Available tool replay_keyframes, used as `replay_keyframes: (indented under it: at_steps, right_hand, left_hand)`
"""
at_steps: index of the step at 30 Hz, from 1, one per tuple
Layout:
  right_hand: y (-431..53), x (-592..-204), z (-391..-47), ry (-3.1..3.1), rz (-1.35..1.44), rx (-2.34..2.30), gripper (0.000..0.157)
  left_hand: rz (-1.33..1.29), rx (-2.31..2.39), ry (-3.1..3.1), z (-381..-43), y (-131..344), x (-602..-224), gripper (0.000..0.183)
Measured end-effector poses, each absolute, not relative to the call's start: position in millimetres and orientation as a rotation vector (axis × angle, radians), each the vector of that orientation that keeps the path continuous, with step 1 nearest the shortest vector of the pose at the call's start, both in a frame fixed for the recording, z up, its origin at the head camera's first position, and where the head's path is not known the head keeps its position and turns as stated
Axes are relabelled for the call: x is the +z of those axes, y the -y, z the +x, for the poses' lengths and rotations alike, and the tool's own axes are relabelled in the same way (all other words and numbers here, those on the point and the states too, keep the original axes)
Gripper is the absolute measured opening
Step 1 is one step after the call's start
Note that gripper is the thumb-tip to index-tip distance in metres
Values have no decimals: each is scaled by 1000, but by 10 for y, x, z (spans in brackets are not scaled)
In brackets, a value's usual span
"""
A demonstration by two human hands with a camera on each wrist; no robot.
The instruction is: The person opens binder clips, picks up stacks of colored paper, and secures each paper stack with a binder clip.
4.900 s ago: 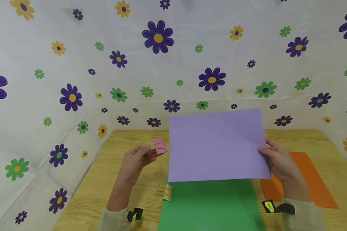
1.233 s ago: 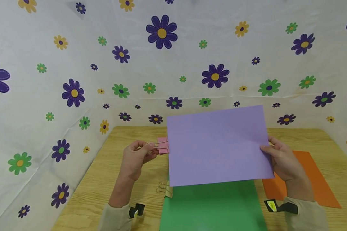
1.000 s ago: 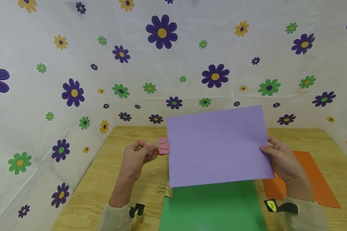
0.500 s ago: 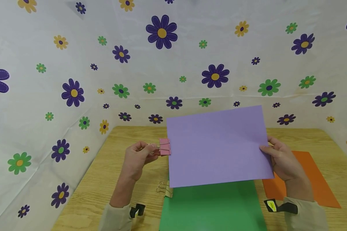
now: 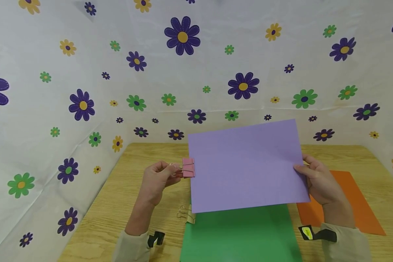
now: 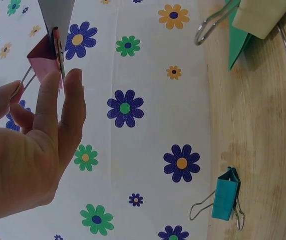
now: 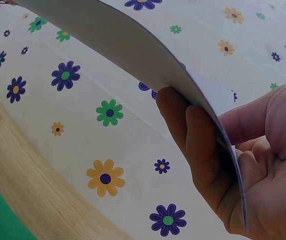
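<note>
My left hand (image 5: 158,182) pinches the wire handles of a pink binder clip (image 5: 188,167), thumb on one side and fingers on the other. The clip's mouth overlaps the left edge of a purple sheet of paper (image 5: 245,167), held up at a slight tilt. In the left wrist view the paper's edge runs into the pink clip (image 6: 45,62). At the sheet's right edge my right hand (image 5: 319,182) grips it, thumb in front and fingers behind. The right wrist view shows the purple sheet's pale back (image 7: 117,42), bending slightly.
A green sheet (image 5: 240,234) lies below the purple one, with a yellow binder clip (image 5: 191,214) on its left edge. To the right an orange sheet (image 5: 357,203) lies on the wooden table (image 5: 95,229). A teal binder clip (image 6: 225,199) sits on the table in the left wrist view.
My left hand has brought the pink clip rightward, from apart from the purple sheet to over its left edge. The sheet has tilted slightly; my right hand keeps its grip.
</note>
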State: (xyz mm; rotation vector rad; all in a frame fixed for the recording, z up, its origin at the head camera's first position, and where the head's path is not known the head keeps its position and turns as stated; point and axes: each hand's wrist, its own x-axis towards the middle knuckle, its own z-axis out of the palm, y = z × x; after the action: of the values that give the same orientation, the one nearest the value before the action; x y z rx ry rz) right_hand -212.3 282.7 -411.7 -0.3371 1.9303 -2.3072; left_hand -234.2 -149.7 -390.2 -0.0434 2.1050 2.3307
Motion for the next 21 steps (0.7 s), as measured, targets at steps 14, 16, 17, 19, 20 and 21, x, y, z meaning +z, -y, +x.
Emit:
replay_keyframes:
  at_steps: [14, 16, 17, 19, 20, 21]
  right_hand:
    - [-2815, -4103, -2132, -1938, -288, -2289, 23]
    - [-2813, -4101, -2129, -1945, -285, -2283, 23]
    - [-2812, -4100, -2128, -1947, -285, -2282, 23]
    - [-2808, -4100, -2126, -1952, -288, -2277, 23]
    - [-2806, -4100, -2125, -1951, -289, -2277, 23]
    - [-2804, -4100, -2124, -1952, -291, -2275, 23]
  left_hand:
    - [-38, 2337, -2096, -2347, 1486, -3924, 22]
    - [-41, 2342, -2096, -2345, 1480, -3922, 22]
    - [-39, 2343, -2097, -2345, 1479, -3923, 23]
    - [-33, 2344, -2096, -2346, 1475, -3926, 23]
    - [-32, 2344, -2096, -2348, 1473, -3930, 24]
    - [-27, 2342, -2098, -2352, 1471, -3934, 24]
